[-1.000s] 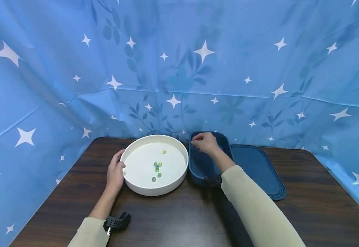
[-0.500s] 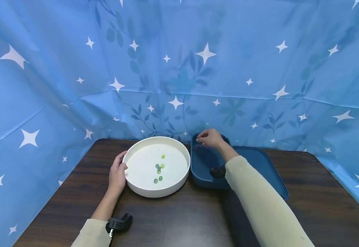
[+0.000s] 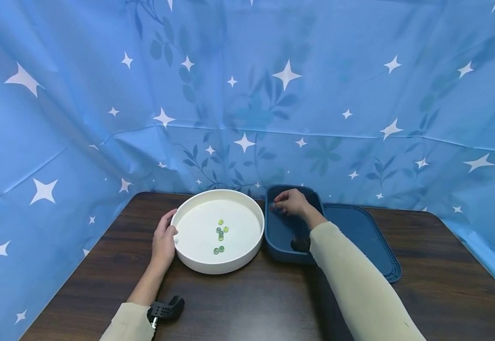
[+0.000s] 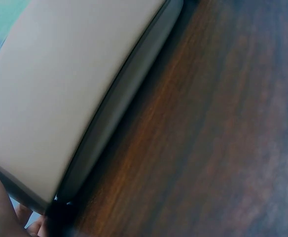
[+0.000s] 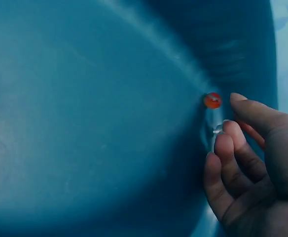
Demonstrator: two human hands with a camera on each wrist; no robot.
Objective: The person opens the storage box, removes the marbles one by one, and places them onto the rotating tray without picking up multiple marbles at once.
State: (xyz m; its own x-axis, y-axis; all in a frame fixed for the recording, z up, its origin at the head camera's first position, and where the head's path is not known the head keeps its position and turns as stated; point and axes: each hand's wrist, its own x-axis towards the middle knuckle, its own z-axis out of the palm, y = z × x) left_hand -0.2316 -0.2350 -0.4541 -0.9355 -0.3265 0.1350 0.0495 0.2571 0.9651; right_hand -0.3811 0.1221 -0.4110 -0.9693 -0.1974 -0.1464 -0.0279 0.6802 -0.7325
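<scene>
In the head view my left hand (image 3: 163, 242) grips the left side of a round white tray (image 3: 196, 266), thumb at the rim. Several green and yellow glass marbles (image 3: 221, 233) lie loose on its floor. My right hand (image 3: 292, 202) reaches down inside a deep blue bin (image 3: 290, 255). There, the right wrist view shows an orange-red marble (image 5: 212, 100) in the bin's corner, just off the thumb tip. The fingers are bent and spread from the thumb. A small clear shiny spot (image 5: 218, 130) sits by a fingertip; what it is, I cannot tell.
A flat blue lid (image 3: 362, 237) lies right of the bin, partly under the right sleeve. All stand on a dark wooden table (image 3: 239, 303). A blue curtain with white stars (image 3: 247, 94) hangs directly behind the table's back edge.
My right hand rose slightly, then lowered into the bin towards the orange-red marble. Some marbles in the tray have rolled a little. The left hand keeps its grip on the tray.
</scene>
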